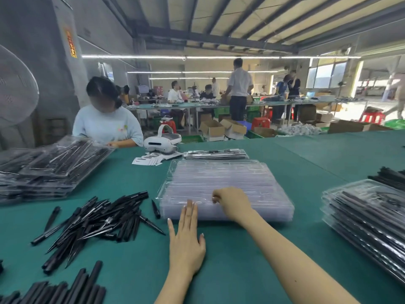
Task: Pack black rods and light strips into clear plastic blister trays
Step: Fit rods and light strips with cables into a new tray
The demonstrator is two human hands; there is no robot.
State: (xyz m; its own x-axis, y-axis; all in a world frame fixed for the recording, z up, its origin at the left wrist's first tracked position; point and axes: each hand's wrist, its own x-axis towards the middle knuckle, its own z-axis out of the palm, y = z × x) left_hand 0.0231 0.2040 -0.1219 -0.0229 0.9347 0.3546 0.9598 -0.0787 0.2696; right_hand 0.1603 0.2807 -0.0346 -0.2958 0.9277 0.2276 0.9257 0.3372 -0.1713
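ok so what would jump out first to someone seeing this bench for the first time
Probably the stack of empty clear trays mid-table, with the right hand picking at its near edge and the left hand flat against its front. Next, the heap of black pointed rods to the left, and filled trays stacked at the right.

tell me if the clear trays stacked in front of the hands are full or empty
Empty: the stack of clear trays shows see-through pockets, no black rods inside.
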